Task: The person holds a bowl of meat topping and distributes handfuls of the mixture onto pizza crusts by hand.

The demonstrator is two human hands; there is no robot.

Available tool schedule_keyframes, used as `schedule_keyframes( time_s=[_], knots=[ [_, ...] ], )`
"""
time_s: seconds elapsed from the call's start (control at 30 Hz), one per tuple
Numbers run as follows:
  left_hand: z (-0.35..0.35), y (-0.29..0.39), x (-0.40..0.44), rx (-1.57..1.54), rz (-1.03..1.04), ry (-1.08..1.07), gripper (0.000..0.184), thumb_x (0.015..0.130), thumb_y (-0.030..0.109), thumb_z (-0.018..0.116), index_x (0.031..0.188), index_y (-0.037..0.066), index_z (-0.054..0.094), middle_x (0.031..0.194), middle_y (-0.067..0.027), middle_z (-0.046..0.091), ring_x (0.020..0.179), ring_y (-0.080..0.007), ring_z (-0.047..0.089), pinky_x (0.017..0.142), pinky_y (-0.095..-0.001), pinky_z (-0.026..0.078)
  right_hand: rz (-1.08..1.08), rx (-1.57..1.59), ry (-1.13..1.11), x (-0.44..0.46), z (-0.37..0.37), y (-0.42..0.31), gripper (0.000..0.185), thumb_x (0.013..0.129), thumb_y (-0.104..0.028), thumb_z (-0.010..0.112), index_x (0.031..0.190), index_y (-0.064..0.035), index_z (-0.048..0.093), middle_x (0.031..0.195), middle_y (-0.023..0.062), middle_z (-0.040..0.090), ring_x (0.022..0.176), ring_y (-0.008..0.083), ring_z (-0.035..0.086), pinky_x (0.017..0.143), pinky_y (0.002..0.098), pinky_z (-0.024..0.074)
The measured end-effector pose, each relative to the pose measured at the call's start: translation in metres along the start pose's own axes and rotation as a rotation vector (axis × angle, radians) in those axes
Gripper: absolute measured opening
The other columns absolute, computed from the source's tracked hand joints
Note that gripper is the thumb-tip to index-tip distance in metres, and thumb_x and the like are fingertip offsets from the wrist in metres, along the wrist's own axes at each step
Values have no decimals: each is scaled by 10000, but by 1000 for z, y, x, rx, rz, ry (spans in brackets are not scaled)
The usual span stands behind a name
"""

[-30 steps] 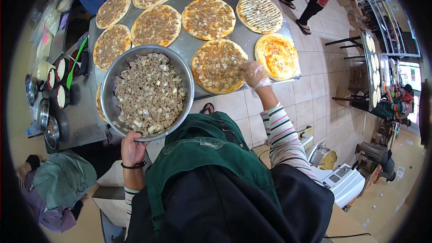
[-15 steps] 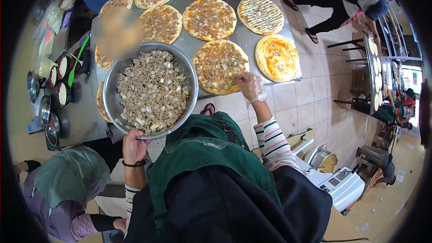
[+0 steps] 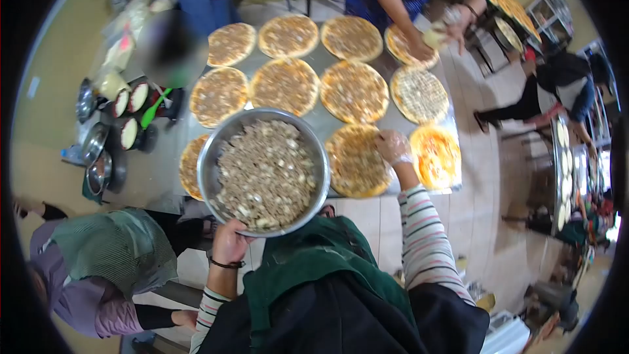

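A large steel bowl (image 3: 321,190) of crumbled meat topping mixed with pale chunks (image 3: 265,174) is in my left hand (image 3: 229,242), which grips the near rim. My right hand (image 3: 395,147), in a clear plastic glove, is at the right edge of a meat-topped pizza (image 3: 359,164). Blur smears its fingers, and I cannot tell whether they hold any topping. Right of that hand lies a pizza (image 3: 435,157) spread with red-orange sauce and no meat. Behind it is a pizza (image 3: 420,95) with white sauce lines.
Several more meat-topped pizzas (image 3: 284,85) cover the metal table (image 3: 255,65). Across it, a co-worker's hands (image 3: 452,26) hold a pale bottle or bag over a pizza. Sauce tubs with a green spatula (image 3: 152,110) stand left. Another person (image 3: 108,255) is close at my left.
My view has shifted, so the table appears lower and more of the co-worker opposite shows. My left hand still holds the bowl; my right hand remains at the same pizza, reaching slightly farther over its edge.
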State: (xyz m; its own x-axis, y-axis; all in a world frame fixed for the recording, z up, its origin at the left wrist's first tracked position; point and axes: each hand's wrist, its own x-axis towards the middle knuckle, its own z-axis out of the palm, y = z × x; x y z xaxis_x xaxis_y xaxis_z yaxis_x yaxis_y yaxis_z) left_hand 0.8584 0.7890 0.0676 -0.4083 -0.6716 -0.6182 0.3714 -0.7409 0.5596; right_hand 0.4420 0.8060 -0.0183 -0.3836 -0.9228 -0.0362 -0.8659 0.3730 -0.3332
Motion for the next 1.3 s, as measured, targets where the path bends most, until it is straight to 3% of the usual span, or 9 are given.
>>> schedule_keyframes(
  time_s=[0.03,0.1,0.13,0.17,0.3,0.37,0.47,0.7,1.3],
  knots=[
    [-2,-1,-1,8,-26,9,405,647,36,404,1041,-60,397,967,-171,518,857,-285,546,714,-401,480,-48,12,-40,4,0,-1,239,689,-273,488,730,-66,600,752,180,560,682,317,547,630,370,432],
    [24,5,-8,-1,-3,60,301,645,42,420,930,-45,463,873,-141,548,738,-254,565,586,-350,485,141,176,0,26,-7,7,297,694,-345,497,760,-76,607,790,179,564,713,308,549,657,360,431],
    [12,-4,-1,27,-12,41,306,652,44,426,942,-47,467,891,-138,548,752,-246,565,591,-344,485,293,30,-36,34,-24,-7,334,707,-354,506,764,-41,607,792,170,574,711,298,553,662,349,432],
    [-9,-14,5,54,8,44,311,659,45,432,953,-49,470,910,-135,548,766,-238,565,597,-338,485,343,-131,-180,44,-40,-27,283,714,-269,539,793,-3,592,780,133,592,690,249,567,640,331,440],
    [-25,-29,16,144,-75,158,286,698,59,453,966,-37,482,887,-109,553,783,-199,559,612,-316,487,-162,48,-145,121,-14,-192,295,710,-277,541,809,-2,577,794,135,584,704,251,560,649,333,436],
    [-13,-24,5,-76,36,72,269,686,31,460,948,-24,487,847,-95,549,747,-186,557,627,-313,487,-371,124,-165,127,-8,-269,304,708,-283,542,820,-2,568,803,137,579,713,253,556,656,335,432],
    [-25,-30,5,-110,169,203,170,649,30,476,802,-41,499,749,-95,525,629,-194,551,551,-316,498,-602,203,-206,113,1,-344,319,704,-292,544,836,-1,553,817,139,570,727,255,549,666,337,427],
    [-58,-41,20,-46,156,252,132,623,44,477,724,-40,464,723,-92,470,605,-195,532,532,-342,505,-824,266,-301,92,-9,-380,360,696,-312,549,873,0,519,849,145,552,759,261,533,689,343,416],
    [-61,4,-12,-81,138,309,240,614,24,463,839,-58,448,795,-113,474,690,-248,550,595,-410,507,-793,420,-497,85,-20,-310,488,674,-365,560,968,3,432,932,160,503,842,275,491,747,357,386]
  ],
)
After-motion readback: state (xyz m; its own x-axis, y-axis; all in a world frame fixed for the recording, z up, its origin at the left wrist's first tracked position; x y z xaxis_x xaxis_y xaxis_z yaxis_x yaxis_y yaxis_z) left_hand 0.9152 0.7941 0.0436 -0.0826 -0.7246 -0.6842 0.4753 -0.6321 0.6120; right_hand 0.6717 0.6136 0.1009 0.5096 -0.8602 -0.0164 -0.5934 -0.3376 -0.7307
